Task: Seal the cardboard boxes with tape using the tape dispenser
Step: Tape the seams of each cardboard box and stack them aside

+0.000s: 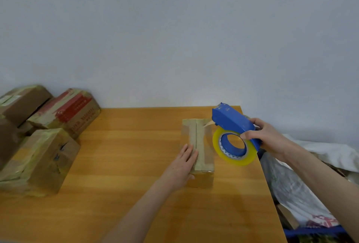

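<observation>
A small cardboard box [202, 135] lies on the wooden table [126, 155], its top flaps meeting in a seam with old tape strips along it. My left hand [182, 165] rests flat on the near left part of its top, fingers straight. My right hand [266, 137] grips a blue tape dispenser [233, 124] that carries a yellow-tinted tape roll [233, 145]. The dispenser hangs in the air just right of the box. A short tape end [207, 124] sticks out from its front over the box's far right corner.
Several taped cardboard boxes [44, 135] are stacked at the table's left, against the wall. The table's right edge runs close to the box; beyond it lie plastic bags [291, 188], white cloth and a blue crate rim [314, 231].
</observation>
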Action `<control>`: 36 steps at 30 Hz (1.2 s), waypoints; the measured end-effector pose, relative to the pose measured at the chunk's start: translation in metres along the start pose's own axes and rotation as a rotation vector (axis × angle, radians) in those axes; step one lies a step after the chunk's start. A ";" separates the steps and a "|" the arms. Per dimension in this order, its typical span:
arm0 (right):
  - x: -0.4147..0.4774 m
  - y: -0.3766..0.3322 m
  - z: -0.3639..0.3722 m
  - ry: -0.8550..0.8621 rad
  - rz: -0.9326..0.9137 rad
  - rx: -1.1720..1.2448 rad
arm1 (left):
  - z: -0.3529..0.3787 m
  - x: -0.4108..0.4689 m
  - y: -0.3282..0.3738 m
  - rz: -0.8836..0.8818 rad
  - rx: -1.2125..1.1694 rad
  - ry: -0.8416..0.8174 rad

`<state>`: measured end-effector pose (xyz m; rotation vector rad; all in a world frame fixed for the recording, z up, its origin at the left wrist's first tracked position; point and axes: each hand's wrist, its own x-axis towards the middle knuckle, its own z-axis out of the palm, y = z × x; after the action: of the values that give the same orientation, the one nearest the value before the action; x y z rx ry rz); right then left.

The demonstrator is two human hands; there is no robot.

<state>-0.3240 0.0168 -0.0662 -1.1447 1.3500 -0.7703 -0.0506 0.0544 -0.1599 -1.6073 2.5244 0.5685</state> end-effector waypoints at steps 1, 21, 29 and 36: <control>-0.001 -0.001 0.001 -0.010 -0.005 0.003 | -0.002 0.000 0.000 0.011 -0.002 -0.011; -0.018 -0.030 0.012 -0.139 -0.144 -0.206 | -0.068 0.003 -0.002 -0.463 -1.543 0.260; -0.027 -0.037 0.015 -0.294 -0.183 -0.368 | -0.074 -0.005 0.007 -0.424 -1.736 0.089; -0.030 -0.030 0.024 -0.269 -0.193 -0.518 | -0.071 -0.010 0.004 -0.429 -1.654 0.155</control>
<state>-0.2990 0.0398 -0.0317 -1.7396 1.2535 -0.3831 -0.0411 0.0390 -0.0908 -2.3142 1.3018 2.8693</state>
